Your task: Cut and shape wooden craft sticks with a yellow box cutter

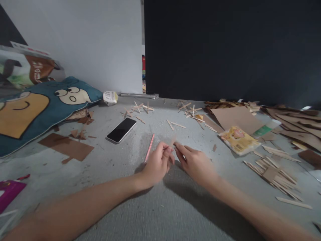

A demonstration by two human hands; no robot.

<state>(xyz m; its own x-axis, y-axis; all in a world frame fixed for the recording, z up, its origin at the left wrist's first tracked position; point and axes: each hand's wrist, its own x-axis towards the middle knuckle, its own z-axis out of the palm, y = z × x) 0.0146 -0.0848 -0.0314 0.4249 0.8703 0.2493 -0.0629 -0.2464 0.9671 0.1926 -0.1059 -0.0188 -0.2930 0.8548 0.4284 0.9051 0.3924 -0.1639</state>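
My left hand (159, 160) and my right hand (197, 162) meet at the middle of the grey surface, both with fingers closed in a pinch. Between their fingertips is a small, pale wooden stick (173, 141), blurred and partly covered by the fingers. A pink patterned pencil (149, 147) lies just left of my left hand. Beyond my hands are a few loose wooden sticks (178, 125). Farther back stand small crossed-stick pieces, one on the left (147, 107) and another on the right (193, 109).
A phone (122, 130) lies left of the pencil, near a brown cardboard piece (66, 146) and a blue cartoon cushion (56, 103). At right are a yellow packet (238, 140), a heap of wooden sticks (273, 177) and stacked cardboard (298, 125). A dark panel (230, 50) rises behind.
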